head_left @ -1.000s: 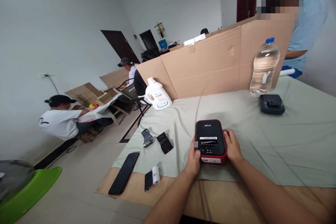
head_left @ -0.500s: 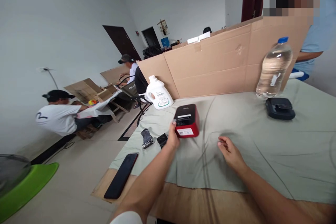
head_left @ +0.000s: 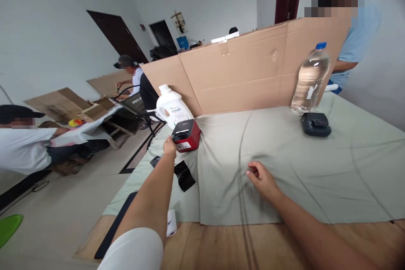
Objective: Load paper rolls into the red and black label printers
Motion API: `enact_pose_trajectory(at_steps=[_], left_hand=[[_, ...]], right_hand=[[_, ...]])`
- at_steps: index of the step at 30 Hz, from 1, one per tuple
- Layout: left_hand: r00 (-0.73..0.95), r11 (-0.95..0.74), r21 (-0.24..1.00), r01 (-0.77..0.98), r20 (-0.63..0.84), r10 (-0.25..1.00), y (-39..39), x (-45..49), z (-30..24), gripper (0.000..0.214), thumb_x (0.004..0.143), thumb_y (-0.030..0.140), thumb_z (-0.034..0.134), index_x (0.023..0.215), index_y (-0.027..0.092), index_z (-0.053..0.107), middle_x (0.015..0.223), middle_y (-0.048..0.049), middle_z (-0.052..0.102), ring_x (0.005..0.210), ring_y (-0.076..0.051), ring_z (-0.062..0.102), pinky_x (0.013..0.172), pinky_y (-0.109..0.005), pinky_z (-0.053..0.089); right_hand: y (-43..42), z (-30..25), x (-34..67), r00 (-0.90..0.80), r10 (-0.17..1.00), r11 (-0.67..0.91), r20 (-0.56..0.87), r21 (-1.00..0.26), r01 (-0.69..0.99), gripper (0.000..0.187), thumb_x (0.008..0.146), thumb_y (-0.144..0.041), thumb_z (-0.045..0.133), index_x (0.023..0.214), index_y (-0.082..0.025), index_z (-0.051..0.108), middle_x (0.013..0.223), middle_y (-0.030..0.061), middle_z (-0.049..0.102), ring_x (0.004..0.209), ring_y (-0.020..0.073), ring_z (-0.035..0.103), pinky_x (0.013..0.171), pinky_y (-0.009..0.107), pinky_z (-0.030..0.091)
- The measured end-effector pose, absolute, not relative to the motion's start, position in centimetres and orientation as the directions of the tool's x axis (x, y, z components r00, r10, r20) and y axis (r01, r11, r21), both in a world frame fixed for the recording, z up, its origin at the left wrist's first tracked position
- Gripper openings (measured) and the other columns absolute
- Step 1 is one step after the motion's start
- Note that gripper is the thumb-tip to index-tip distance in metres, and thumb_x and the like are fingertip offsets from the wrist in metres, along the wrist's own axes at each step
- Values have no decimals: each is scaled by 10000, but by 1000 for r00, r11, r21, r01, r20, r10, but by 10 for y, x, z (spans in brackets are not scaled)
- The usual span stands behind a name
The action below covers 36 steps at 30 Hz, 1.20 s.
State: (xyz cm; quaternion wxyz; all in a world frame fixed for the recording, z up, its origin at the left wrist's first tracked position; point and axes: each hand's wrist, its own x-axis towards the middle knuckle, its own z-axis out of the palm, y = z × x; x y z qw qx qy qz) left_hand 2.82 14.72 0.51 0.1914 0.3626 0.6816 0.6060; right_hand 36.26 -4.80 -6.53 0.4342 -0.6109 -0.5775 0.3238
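Note:
A small red-and-black box-shaped printer [head_left: 187,136] stands at the back left of the cloth, just in front of a white jug [head_left: 174,107]. My left hand [head_left: 170,147] reaches out and grips the printer's near left side; some of the fingers are hidden behind it. My right hand [head_left: 262,181] hovers over the middle of the cloth, fingers loosely curled, thumb apart, holding nothing. Close to my left forearm lie a crumpled shiny black piece [head_left: 184,176] and a smaller dark piece [head_left: 155,161]. A white paper roll [head_left: 171,222] shows partly beside my left arm.
A dark phone [head_left: 115,228] lies at the left table edge, partly covered by my arm. At the back right are a large water bottle [head_left: 310,80] and a black device [head_left: 316,125]. A cardboard partition [head_left: 240,71] borders the back. Other people sit beyond and at left.
My left hand has moved the printer left, from beside the jug to in front of it. A white roll now shows by my left arm. My right hand keeps its loose curl.

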Motion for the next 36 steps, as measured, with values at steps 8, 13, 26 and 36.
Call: enact_pose_trajectory(at_steps=[8, 13, 26, 36], left_hand=[[-589, -131, 862, 489, 437, 680, 81, 130, -14, 172, 828, 211, 487, 978, 176, 566, 1130, -91, 565, 1161, -216, 468, 1061, -365, 311], [-309, -349, 879, 326, 448, 839, 15, 205, -67, 186, 875, 293, 435, 925, 200, 588, 1002, -59, 579, 1018, -199, 533, 948, -346, 402], [14, -343, 820, 458, 379, 925, 0, 214, -76, 150, 838, 269, 464, 800, 196, 589, 849, -45, 594, 842, -197, 581, 781, -324, 471], [71, -346, 776, 528, 365, 928, 1, 217, -74, 120, 803, 189, 471, 778, 191, 588, 807, -40, 597, 825, -192, 570, 781, -332, 462]], right_hand=[[-41, -74, 363, 121, 973, 128, 196, -896, 424, 254, 766, -380, 503, 919, -197, 591, 933, 75, 668, 844, 212, 615, 757, 358, 487], [-56, -73, 358, 115, 972, 150, 205, -918, 366, 212, 806, -368, 469, 859, -204, 594, 821, 47, 668, 750, 189, 614, 699, 324, 479], [33, -17, 514, 347, 810, -193, 473, -343, 919, 357, 787, -305, 594, 1118, -172, 614, 1403, 157, 426, 1327, 324, 312, 1059, 480, 263], [47, -48, 582, 651, 712, -508, 264, -446, 737, 669, 858, -395, 513, 1445, -123, 340, 1503, 305, 113, 1302, 490, 227, 972, 573, 233]])
